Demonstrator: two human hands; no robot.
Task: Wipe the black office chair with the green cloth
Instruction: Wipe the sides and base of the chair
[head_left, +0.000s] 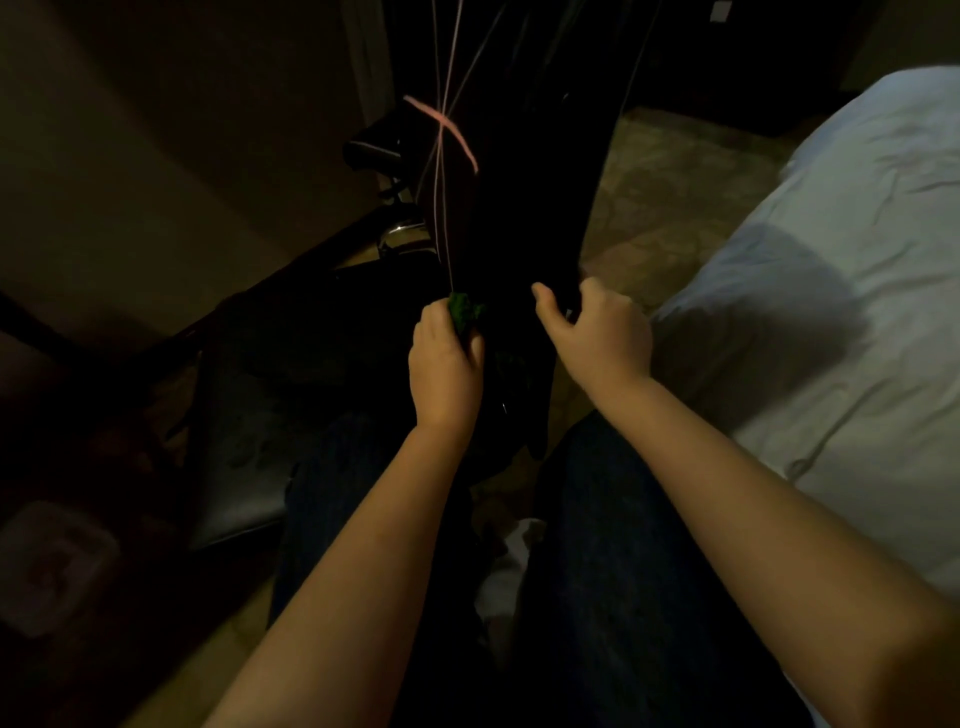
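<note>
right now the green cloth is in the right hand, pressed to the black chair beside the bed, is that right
Not quite. The head view shows the green cloth bunched in the left hand, not the right, pressed to the black chair beside the bed. The right hand holds only the chair's dark edge.

the black office chair (519, 208) is seen as near-uniform black at twelve o'clock, crossed by thin pink lines (441, 130). the green cloth (464, 312) is shown in deep green near the centre, on its nine o'clock side. a pale blue-grey sheet (831, 156) is spread at three o'clock, darkened by a grey shadow (769, 312). the carpet (675, 171) at one o'clock is tan, marked with a faint leafy pattern. dark blue trousers (597, 545) are seen at six o'clock, and a dull beige wall (156, 145) at ten o'clock.
</note>
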